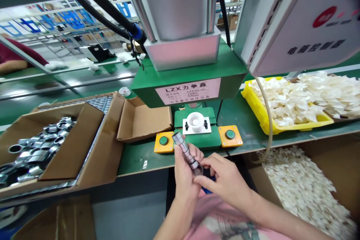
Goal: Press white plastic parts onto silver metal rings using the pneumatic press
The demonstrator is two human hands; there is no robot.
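There are the person's two hands (182, 180) (226, 174), two button boxes (164, 142) (230, 136), one press (194, 73), one yellow tray (255, 112) and one ring stack (184, 147).

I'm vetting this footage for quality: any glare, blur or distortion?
Head view: bright reflections on the rear green bench; head view: the label's small print looks soft, and the background shelving is blurred; head view: the white control box leans, likely wide-lens distortion.

Green workbench (132, 161), carton (102, 161) of metal rings (39, 156), smaller carton (149, 120), press (182, 50), yellow tray (254, 110) of white pieces (287, 101)
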